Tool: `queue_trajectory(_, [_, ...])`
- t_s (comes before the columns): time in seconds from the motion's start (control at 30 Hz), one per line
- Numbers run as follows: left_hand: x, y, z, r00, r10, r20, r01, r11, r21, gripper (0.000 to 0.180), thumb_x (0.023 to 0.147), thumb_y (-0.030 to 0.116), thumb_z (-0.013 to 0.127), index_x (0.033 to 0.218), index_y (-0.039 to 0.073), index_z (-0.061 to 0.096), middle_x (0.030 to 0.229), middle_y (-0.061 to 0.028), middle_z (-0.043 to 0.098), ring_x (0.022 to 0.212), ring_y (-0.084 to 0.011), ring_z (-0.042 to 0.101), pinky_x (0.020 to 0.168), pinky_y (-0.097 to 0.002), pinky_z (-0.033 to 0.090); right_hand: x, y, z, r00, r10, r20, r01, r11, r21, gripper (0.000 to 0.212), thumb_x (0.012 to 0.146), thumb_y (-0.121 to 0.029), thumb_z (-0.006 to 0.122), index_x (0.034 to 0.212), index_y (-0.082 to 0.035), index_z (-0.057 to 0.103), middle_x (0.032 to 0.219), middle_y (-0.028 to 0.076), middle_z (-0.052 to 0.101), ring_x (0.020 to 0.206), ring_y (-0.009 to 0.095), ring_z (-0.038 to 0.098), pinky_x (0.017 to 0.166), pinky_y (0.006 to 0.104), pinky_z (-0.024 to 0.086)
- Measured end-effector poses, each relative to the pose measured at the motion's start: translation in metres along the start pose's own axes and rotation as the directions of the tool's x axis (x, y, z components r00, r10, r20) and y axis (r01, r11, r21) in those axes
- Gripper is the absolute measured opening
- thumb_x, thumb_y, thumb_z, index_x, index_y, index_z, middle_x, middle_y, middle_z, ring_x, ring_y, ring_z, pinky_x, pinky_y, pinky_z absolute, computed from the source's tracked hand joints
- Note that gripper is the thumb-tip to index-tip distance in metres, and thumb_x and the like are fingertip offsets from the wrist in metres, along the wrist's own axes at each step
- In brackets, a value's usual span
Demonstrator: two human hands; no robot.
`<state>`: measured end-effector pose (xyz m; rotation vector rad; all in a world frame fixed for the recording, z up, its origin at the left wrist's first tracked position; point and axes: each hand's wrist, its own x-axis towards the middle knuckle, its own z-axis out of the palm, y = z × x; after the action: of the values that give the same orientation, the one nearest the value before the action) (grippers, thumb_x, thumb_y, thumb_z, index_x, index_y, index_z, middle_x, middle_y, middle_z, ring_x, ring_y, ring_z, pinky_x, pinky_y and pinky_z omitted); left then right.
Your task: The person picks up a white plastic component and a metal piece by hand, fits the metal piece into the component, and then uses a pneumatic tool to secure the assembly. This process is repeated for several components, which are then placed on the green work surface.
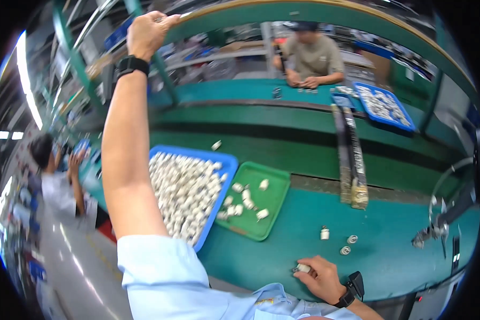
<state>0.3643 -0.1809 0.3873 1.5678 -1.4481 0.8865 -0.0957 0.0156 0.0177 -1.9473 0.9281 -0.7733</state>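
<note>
My left hand (148, 36) is raised high at the upper left, fingers closed, beside the end of the green overhead shelf (234, 15). What it grips, if anything, cannot be made out. Low on the right, my right hand (322, 278) pinches a small white cylindrical part (303, 268) with a metal end, just over the green bench top (272, 261). Beyond that hand stands another white part (325, 233), with two round-ended parts (352, 239) to its right. A green tray (274, 213) holds several similar parts. Left of it, a blue tray (230, 165) is heaped with them.
One loose white part (216, 145) lies behind the blue tray. Two long dark strips (352, 154) cross the bench at the right, near a dark jointed arm (456, 205). A co-worker (312, 56) sits opposite by another blue tray (386, 106); another person (64, 181) sits left.
</note>
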Motion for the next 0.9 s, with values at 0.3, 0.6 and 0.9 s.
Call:
queue_trajectory(0.3, [-0.205, -0.200, -0.098, 0.907, -0.400, 0.132, 0.334, 0.874, 0.352, 0.050, 0.075, 0.054, 0.068, 0.075, 0.004, 0.071, 0.078, -0.0202, 0.067, 0.078, -0.0380, 0.065, 0.070, -0.0441, 0.051, -0.005, -0.019, 0.030, 0.999, -0.023, -0.029, 0.021, 0.997, -0.073, 0.025, 0.073, 0.000, 0.074, 0.096, 0.002, 0.064, 0.079, 0.009, 0.062, 0.062, 0.013, 0.059, 0.054, 0.0248, 0.048])
queue_trajectory(0.6, [-0.405, -0.288, -0.151, 0.596, -0.802, 0.031, 0.675, 0.522, 0.522, 0.045, 0.075, 0.050, 0.071, 0.077, 0.006, 0.072, 0.082, -0.0189, 0.069, 0.082, -0.0362, 0.067, 0.070, -0.0466, 0.052, -0.011, -0.033, 0.069, 0.999, -0.033, -0.012, 0.031, 0.996, -0.088, 0.029, 0.074, 0.001, 0.070, 0.101, 0.001, 0.061, 0.086, 0.011, 0.060, 0.070, 0.018, 0.059, 0.061, 0.0286, 0.048])
queue_trajectory(0.9, [-0.444, -0.328, -0.120, 0.560, -0.828, 0.006, 0.707, 0.481, 0.519, 0.043, 0.077, 0.050, 0.072, 0.084, 0.008, 0.073, 0.088, -0.0161, 0.071, 0.084, -0.0351, 0.068, 0.073, -0.0477, 0.053, -0.001, -0.042, 0.099, 0.951, -0.303, 0.061, 0.298, 0.844, -0.447, 0.034, 0.085, -0.004, 0.062, 0.119, 0.000, 0.059, 0.094, 0.019, 0.060, 0.079, 0.034, 0.057, 0.073, 0.0413, 0.048])
